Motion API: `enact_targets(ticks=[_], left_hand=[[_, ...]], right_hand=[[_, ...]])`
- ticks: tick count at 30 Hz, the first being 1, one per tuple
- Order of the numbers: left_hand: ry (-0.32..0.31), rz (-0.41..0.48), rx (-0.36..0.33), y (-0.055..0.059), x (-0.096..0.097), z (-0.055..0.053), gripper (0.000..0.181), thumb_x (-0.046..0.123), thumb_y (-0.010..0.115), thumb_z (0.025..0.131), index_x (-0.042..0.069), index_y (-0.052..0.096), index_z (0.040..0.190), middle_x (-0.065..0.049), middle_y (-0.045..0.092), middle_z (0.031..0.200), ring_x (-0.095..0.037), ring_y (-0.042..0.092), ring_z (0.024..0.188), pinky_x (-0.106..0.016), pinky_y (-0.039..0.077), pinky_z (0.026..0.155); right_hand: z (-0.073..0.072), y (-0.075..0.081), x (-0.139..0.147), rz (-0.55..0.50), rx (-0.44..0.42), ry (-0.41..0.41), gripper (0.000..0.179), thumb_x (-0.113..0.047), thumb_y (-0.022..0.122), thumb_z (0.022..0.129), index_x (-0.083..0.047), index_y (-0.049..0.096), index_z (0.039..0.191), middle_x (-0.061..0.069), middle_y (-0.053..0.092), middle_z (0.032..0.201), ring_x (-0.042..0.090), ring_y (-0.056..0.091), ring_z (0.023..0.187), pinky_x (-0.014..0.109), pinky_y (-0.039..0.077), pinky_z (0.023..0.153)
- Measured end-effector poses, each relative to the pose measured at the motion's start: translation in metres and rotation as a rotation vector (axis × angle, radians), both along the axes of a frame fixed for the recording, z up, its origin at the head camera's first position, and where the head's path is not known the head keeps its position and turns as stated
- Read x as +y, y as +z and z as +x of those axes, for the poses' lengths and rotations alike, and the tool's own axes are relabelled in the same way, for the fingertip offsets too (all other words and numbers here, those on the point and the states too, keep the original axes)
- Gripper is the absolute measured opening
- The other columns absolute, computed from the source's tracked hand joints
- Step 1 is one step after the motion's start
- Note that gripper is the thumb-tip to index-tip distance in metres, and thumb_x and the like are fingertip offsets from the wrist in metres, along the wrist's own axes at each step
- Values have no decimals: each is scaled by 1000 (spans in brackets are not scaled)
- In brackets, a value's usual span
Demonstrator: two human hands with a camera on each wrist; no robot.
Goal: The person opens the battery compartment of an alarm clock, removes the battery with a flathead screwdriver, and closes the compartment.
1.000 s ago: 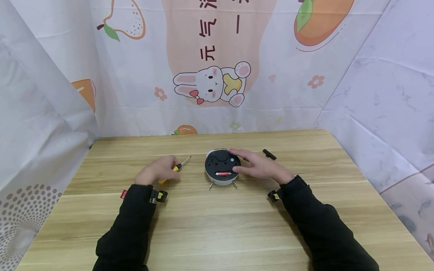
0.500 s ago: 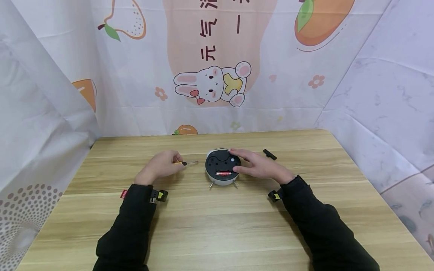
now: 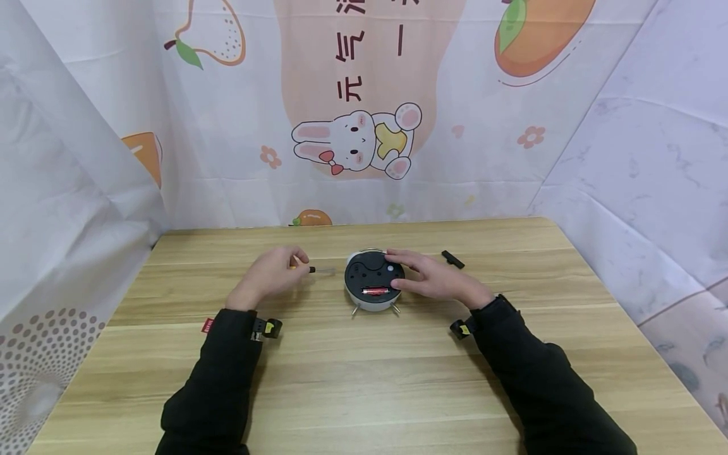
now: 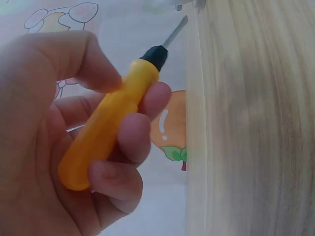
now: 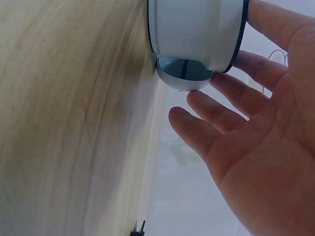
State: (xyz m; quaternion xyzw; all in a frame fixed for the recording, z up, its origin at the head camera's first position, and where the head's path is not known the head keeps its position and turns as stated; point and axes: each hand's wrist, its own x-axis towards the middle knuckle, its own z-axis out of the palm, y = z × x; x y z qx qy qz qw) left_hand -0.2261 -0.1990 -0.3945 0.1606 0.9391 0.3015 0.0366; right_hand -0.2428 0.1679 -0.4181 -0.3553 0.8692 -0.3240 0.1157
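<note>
In the head view a round alarm clock [image 3: 370, 275] lies face down, its black back upward and its short metal legs toward me. A red battery [image 3: 375, 291] sits in its uncovered slot. My right hand [image 3: 429, 276] rests against the clock's right side, fingers spread and fairly straight, touching the rim; the right wrist view shows the white casing [image 5: 192, 29] and a bell [image 5: 184, 73] beside the fingertips. My left hand [image 3: 270, 275] grips a screwdriver [image 4: 106, 115] by its yellow handle. Its metal shaft points right, toward the clock, with the tip apart from it.
A small black battery cover [image 3: 452, 259] lies right of the clock, behind my right hand. The wood-grain table [image 3: 364, 385] ends at a printed curtain [image 3: 227, 145] at the back. A red tag [image 3: 207, 325] shows beside my left sleeve.
My left hand has lifted the screwdriver and moved slightly away from me. The screwdriver has swung from slanting to nearly level, its tip nearer the clock. My right hand and the clock stay put.
</note>
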Motion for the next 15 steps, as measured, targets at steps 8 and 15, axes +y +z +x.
enact_targets(ticks=[8, 15], left_hand=[[12, 15, 61, 4, 2, 0, 24, 25, 58, 94, 11, 72, 107, 0, 64, 76, -18, 54, 66, -35, 43, 66], [-13, 50, 113, 8, 3, 0, 24, 23, 56, 94, 10, 73, 106, 0, 63, 76, -18, 49, 61, -34, 39, 59]], right_hand=[[0, -1, 0, 0, 1, 3, 67, -44, 62, 100, -10, 42, 155, 7, 33, 163, 27, 30, 149, 50, 36, 113], [-1, -1, 0, 1, 5, 3, 67, -44, 62, 100, -11, 43, 155, 7, 34, 162, 27, 30, 149, 50, 36, 113]])
